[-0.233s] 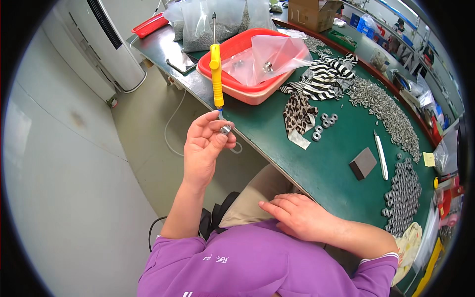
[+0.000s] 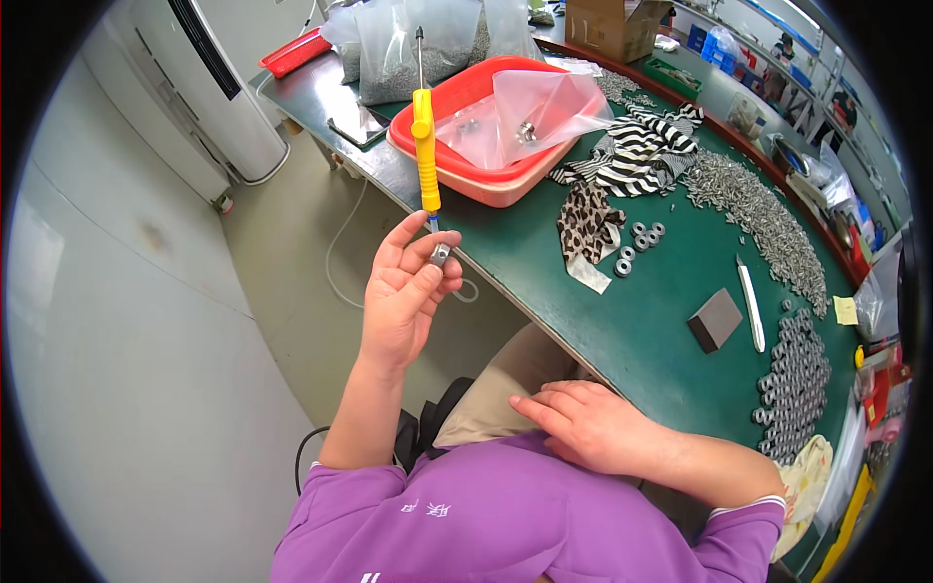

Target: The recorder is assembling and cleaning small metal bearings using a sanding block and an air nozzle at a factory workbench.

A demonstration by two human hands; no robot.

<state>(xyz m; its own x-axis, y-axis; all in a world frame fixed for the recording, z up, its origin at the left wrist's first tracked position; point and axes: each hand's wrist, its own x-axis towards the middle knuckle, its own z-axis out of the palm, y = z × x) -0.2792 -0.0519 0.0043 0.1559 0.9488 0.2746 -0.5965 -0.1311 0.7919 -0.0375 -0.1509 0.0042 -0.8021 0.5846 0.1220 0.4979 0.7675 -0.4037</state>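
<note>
Head view: the left hand (image 2: 400, 301), at centre-left of the frame, pinches a steel collar (image 2: 439, 255) between thumb and fingers, side hole exposed. Directly above it stands the yellow air blow gun (image 2: 426, 160); contact with the fingertips cannot be determined. The right hand (image 2: 595, 426), lower centre, lies palm down over the lap, fingers loosely together. Red tray (image 2: 559, 155): upper centre. Grey abrasive block (image 2: 714, 321) and white-handled cutter (image 2: 750, 309): right of frame.
</note>
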